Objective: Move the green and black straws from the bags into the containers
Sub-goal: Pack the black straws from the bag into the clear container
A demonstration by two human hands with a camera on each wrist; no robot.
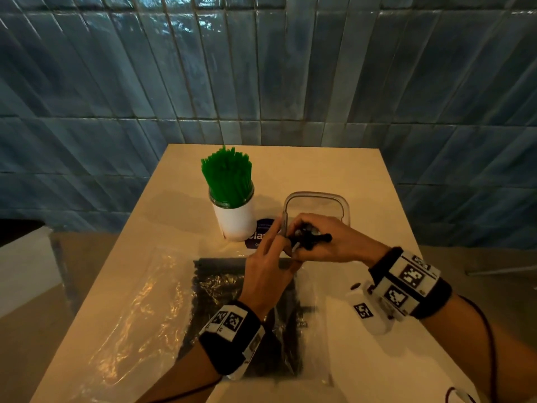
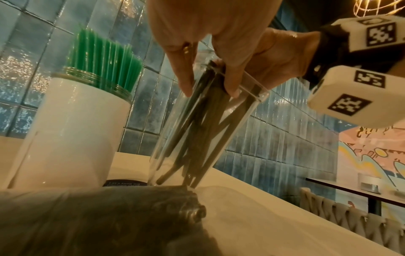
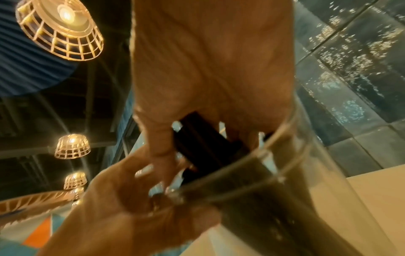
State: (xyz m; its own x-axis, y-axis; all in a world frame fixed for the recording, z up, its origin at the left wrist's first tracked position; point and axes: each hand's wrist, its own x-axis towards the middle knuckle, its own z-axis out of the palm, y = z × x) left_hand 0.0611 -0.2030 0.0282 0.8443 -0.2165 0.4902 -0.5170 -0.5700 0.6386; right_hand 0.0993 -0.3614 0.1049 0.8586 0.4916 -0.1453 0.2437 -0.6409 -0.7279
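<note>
The right hand (image 1: 328, 239) curls around a bunch of black straws (image 2: 203, 121) in the clear container (image 1: 344, 207), while the left hand (image 1: 268, 263) lays straight fingers against its rim.

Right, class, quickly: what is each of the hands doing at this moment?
Left hand: fingers straight, touching the clear container rim and the black straws.
Right hand: grips the black straws, lowering them into the clear container.

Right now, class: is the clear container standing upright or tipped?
Tipped: the left-wrist view shows the clear container leaning, with black straws slanting inside.
</note>
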